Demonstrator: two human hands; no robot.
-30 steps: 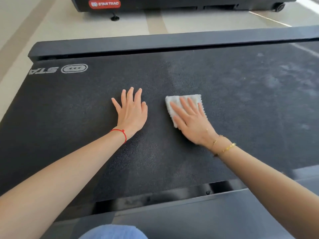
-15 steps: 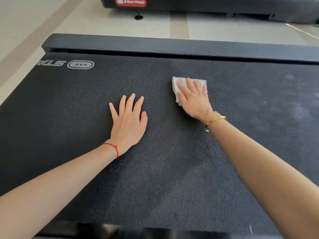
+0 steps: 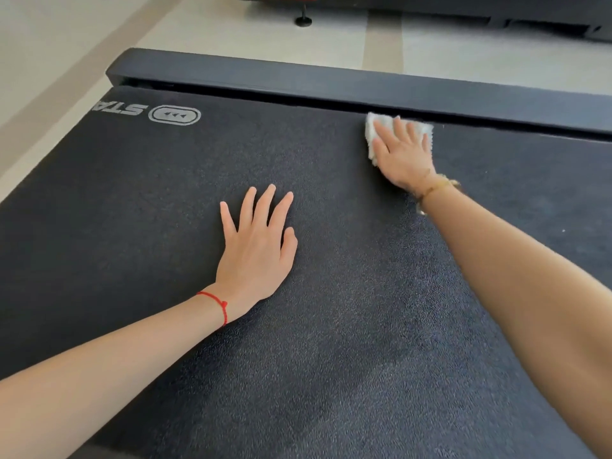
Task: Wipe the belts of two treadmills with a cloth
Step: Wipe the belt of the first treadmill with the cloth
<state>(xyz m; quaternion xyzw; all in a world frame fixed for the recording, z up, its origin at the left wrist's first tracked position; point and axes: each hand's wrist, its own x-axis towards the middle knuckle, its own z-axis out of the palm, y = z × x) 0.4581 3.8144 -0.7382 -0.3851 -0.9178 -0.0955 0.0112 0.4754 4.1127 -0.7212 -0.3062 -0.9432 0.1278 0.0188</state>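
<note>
**Bright, soft daylight with slight motion blur**

Even light falls on the belt point(image 3: 331, 326), possibly from the upper left, leaving a pale sheen and faint shadows. The right hand point(image 3: 402, 154) and cloth point(image 3: 372, 125) look smeared. Straight edges bow slightly toward the frame's borders.

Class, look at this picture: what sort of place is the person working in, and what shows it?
Probably a gym. The hands rest on a treadmill belt printed with a maker's logo, part of a second machine stands on the pale floor beyond, and the right hand presses a white cloth.

Belt point(image 3: 165, 226) far-left corner: inverted grey letters "STA", cut off; beside them, oval three-arrow logo point(image 3: 174, 114).
</note>
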